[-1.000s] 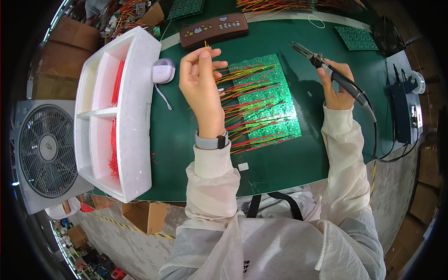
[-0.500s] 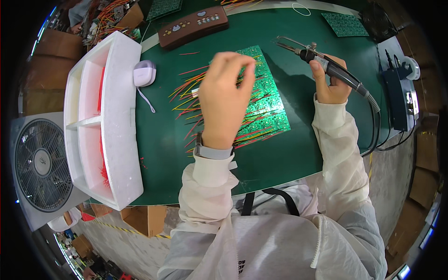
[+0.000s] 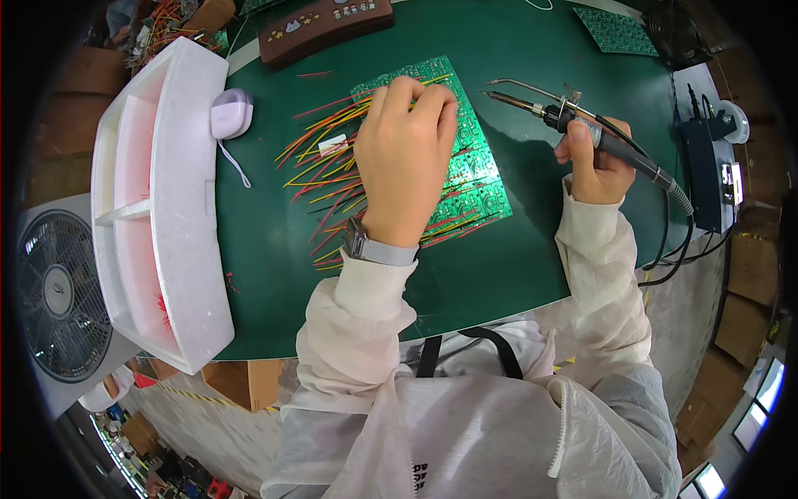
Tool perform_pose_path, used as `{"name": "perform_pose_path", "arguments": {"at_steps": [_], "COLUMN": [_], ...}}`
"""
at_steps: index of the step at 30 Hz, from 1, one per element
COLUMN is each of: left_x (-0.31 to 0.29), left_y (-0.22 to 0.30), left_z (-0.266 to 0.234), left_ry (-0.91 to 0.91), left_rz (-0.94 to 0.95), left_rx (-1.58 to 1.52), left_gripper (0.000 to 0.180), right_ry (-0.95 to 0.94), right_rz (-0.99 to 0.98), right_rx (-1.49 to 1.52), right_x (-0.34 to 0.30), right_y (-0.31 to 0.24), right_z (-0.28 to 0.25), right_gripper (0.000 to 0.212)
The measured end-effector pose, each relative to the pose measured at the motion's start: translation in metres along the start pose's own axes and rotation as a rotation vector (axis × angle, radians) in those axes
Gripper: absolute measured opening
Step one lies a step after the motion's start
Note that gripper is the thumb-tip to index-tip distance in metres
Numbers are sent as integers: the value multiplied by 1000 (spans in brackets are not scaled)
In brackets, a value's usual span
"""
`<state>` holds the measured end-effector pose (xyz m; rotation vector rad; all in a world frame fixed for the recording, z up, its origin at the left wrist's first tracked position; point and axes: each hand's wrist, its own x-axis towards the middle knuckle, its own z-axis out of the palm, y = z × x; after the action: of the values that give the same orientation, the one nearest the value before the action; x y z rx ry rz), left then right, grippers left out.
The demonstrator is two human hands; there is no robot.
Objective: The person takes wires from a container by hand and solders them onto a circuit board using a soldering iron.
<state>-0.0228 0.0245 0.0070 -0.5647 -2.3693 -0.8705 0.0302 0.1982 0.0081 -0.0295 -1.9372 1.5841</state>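
Fingers of the right hand [image 3: 600,170] gripped a soldering iron [image 3: 617,150]; the left hand [image 3: 405,162] curled over the circuit board [image 3: 474,166], its grasp unclear.

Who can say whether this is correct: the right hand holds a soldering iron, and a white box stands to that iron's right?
The side is wrong: the head view shows the white box left of the soldering iron, which the right hand holds.

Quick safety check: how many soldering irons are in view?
1: the soldering iron in the right hand, held above the green table. The background clutter may hide others.
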Motion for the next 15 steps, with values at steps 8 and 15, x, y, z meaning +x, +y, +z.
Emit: {"name": "perform_pose_path", "arguments": {"at_steps": [8, 15], "left_x": [0, -2], "left_y": [-4, -7], "left_z": [5, 8], "left_ry": [4, 38], "left_rz": [61, 74], "left_rx": [-2, -31], "left_gripper": [7, 8], "right_ry": [-12, -16], "right_rz": [37, 49], "right_rx": [-18, -3], "right_x": [0, -1], "right_y": [-3, -3], "right_z": [2, 2], "right_gripper": [18, 18]}}
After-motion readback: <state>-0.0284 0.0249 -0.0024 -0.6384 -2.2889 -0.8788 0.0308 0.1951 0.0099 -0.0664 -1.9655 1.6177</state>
